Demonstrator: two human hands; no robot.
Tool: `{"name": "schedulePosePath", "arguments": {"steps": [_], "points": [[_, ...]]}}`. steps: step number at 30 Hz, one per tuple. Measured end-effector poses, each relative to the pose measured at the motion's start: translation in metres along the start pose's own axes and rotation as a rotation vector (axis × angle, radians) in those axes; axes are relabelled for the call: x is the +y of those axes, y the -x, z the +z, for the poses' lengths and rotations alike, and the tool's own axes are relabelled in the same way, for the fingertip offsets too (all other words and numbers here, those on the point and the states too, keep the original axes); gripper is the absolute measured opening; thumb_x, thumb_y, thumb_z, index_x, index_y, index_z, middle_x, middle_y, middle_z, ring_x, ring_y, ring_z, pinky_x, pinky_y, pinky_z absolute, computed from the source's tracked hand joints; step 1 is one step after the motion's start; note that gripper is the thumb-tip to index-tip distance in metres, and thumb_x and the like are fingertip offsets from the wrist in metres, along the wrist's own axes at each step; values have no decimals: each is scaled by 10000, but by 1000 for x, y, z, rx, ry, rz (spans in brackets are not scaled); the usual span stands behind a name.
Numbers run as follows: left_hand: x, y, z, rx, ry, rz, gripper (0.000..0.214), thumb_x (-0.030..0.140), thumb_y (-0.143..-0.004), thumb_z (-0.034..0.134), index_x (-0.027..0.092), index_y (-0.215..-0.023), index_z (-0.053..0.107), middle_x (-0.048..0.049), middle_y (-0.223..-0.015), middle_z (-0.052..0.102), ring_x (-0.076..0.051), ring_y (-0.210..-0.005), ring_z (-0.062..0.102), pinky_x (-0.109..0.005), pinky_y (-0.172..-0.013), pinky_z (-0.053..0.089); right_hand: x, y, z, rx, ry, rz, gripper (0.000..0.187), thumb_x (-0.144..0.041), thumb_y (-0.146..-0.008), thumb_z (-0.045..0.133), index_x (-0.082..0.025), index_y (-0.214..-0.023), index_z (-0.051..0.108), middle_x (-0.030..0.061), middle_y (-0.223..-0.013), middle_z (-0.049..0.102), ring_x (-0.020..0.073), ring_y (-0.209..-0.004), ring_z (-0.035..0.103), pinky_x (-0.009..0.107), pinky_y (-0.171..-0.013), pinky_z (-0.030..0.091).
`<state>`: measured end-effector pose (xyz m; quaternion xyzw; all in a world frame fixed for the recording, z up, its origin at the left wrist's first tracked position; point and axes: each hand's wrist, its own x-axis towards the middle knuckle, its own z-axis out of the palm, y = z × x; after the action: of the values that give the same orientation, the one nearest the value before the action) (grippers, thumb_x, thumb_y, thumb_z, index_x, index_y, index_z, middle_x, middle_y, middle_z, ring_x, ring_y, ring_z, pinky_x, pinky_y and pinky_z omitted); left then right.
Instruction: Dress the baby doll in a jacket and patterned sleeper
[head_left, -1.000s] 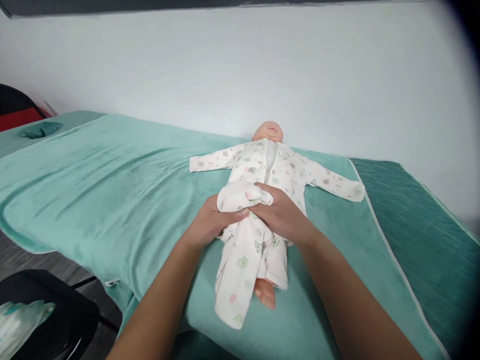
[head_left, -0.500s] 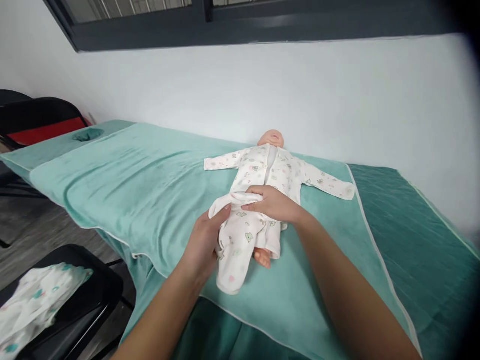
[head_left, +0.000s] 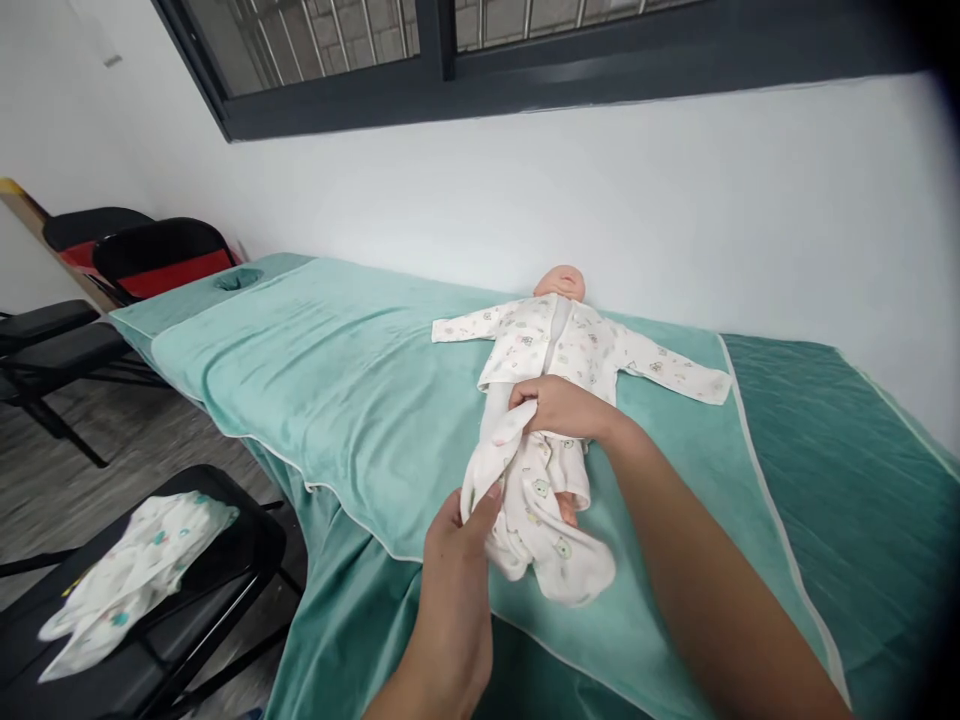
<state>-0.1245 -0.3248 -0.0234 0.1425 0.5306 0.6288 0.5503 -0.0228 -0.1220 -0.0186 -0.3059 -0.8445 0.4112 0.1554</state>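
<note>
A baby doll [head_left: 560, 283] lies on its back on a light green cover [head_left: 337, 340], its head near the wall. It wears a white printed baby jacket [head_left: 517, 345] with both sleeves spread outward. White printed baby pants [head_left: 541, 515] bunch over its lower body, one closed foot end flopping to the right. My left hand [head_left: 459, 565] pinches an edge of the pants between thumb and fingers. Higher up, my right hand [head_left: 562, 405] grips the cloth near the waist, its fingertips partly hidden. One bare doll foot [head_left: 568, 508] shows below a leg opening.
At the lower left, a black folding chair [head_left: 247, 550] bears a folded white cloth with green spots [head_left: 150, 560]. More black and red chairs [head_left: 172, 265] stand beyond the bed's far left end. A white wall [head_left: 420, 210] and dark window frame [head_left: 337, 105] run behind.
My left hand has drawn the pants' edge downward, and their foot end has swung right. The jacket's lower left edge now shows above the pants. The view has shifted left.
</note>
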Motion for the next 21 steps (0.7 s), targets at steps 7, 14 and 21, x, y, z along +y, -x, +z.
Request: {"name": "schedulePosePath", "arguments": {"steps": [7,14,21], "points": [[-15,-28,-38,186,-304,148,386,536,-775,698,175,-896,634,1,-773,625,-136,-701,529,-241,-630,407,-2,2,7,34,151,-16,122,-284,-646,713,-225,-729,647,-32,-764,673,162,-722,572,261,-616,358],[1,-55,-44,55,-601,172,404,566,-768,685,171,-809,612,19,-697,551,-136,-656,463,-241,-594,358,-4,6,13,81,214,-52,69,-279,-704,676,-225,-705,633,-17,-742,663,166,-712,563,263,-608,330],[20,-79,-36,-198,-537,257,404,547,-802,655,165,-930,619,-15,-816,616,-162,-741,524,-263,-690,398,0,10,10,143,98,-91,161,-325,-802,596,-203,-698,602,-24,-717,622,163,-722,557,258,-639,351]]}}
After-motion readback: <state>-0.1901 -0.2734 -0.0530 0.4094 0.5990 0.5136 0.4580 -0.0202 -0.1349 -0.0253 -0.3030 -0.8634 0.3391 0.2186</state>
